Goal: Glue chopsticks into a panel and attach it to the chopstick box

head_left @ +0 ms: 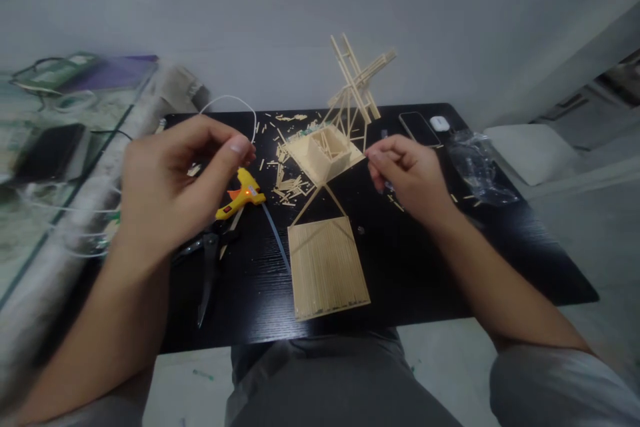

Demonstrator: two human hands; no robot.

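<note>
My left hand (185, 180) is raised over the left of the table, thumb and fingertips pinched together; anything between them is too small to make out. Just beyond and below it lies a yellow hot glue gun (245, 193) with a glowing orange light. My right hand (407, 170) is closed too, its fingertips near the right corner of a wooden stick model's base (357, 155); what it pinches, if anything, does not show. On that base stand an open box (330, 159) and a windmill-like frame (353, 80). A flat stick panel (327, 267) with two slanting sticks lies closer to me.
Loose stick pieces (290, 183) are scattered left of the model. Black-handled cutters (209, 273) lie near the glue gun. A phone (419, 129), a white case (440, 123) and a clear plastic bag (477, 170) are at the right. A glass-topped surface (110, 127) adjoins the left.
</note>
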